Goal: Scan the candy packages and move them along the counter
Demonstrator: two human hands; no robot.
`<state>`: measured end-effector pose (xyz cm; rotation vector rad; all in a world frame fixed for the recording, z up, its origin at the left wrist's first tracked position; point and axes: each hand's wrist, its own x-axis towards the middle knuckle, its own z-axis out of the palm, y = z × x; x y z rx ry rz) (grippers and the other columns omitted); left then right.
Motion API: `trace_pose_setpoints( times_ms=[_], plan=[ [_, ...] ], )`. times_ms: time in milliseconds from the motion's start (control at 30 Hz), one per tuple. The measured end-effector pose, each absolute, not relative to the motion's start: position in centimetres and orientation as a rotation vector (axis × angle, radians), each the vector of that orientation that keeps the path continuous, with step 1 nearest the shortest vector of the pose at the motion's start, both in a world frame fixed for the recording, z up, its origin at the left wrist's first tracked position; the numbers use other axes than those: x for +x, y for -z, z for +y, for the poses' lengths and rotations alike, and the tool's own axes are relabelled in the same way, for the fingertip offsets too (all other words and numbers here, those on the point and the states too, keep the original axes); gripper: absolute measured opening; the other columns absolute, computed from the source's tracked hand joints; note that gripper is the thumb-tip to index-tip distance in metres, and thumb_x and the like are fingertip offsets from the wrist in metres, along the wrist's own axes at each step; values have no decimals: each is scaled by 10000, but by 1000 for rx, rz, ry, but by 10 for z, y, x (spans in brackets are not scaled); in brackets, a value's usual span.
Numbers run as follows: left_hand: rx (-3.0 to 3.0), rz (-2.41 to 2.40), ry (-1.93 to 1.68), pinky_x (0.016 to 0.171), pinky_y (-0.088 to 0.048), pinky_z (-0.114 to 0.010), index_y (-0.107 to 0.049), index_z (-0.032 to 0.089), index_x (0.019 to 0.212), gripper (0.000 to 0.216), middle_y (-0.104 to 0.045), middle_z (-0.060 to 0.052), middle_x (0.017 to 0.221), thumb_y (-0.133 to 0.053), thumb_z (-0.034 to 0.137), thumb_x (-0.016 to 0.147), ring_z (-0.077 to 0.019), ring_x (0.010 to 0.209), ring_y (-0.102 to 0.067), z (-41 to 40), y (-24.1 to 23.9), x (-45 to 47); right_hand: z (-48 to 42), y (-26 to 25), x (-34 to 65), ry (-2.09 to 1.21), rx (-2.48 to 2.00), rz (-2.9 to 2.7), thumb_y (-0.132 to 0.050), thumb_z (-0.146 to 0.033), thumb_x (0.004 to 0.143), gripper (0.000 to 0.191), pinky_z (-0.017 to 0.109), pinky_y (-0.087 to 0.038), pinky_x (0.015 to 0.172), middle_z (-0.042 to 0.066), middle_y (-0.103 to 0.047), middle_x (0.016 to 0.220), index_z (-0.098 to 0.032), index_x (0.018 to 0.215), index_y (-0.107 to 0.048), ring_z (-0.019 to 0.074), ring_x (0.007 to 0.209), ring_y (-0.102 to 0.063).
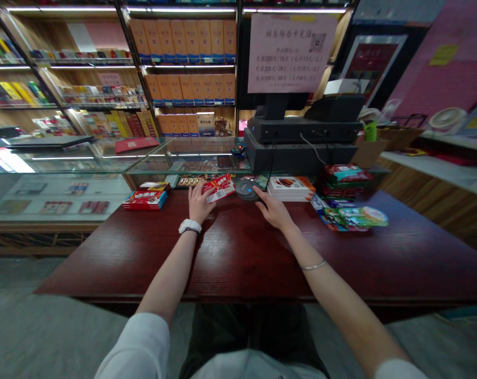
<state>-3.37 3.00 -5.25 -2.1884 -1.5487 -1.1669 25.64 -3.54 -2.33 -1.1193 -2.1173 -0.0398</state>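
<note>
My left hand point(200, 204) is closed on a red and white snack packet point(219, 188), which is tilted above the table and shows a barcode on its lower edge. Close to the packet's right end is a round black scanner point(244, 189) with a small blue light. The fingers of my right hand point(275, 208) are on the scanner's right edge, with the thumb lower down; part of the grip is hidden. Left of my left hand lies a stack of similar red packets point(146, 199). White boxes with a brown picture point(289, 188) lie just beyond my right hand.
The dark red wooden table point(238, 263) spans the front. At its right are green snack bags point(351, 216) and a pile of red packets point(345, 179). A glass display case point(163, 158) and a black register with monitor point(297, 142) stand behind. A cable point(270, 163) hangs near the scanner.
</note>
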Motion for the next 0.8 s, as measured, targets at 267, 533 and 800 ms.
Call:
trace_pose_setpoints(
  times_ms=[267,533,800],
  plan=[
    [-2147,-1533,1178,1203,-251,-600,-699,306,1192,440,-532,-93,1469,-721,273,753,-317,1361,-493,33,56,-36,-33,23,262,-47,-1076,-2134,-401,-297,1017,526,437,-515,1054,26,-621,1388,-331,1539,-348,246,1227,-623],
    [-2152,-1536,1151,1209,-242,-599,-691,288,1208,456,-523,-106,1474,-726,268,754,-326,1365,-485,32,54,-35,-37,23,257,-89,-1071,-2159,-424,-287,1004,518,418,-519,1053,-3,-623,1387,-352,1517,-380,227,1240,-619],
    [-2152,-1571,1105,1214,-235,-585,-681,281,1216,465,-517,-103,1481,-743,300,755,-329,1372,-475,31,53,-35,-38,22,255,-63,-1064,-2173,-432,-267,1001,532,401,-535,1036,-4,-637,1369,-355,1522,-373,223,1232,-628]
  ],
)
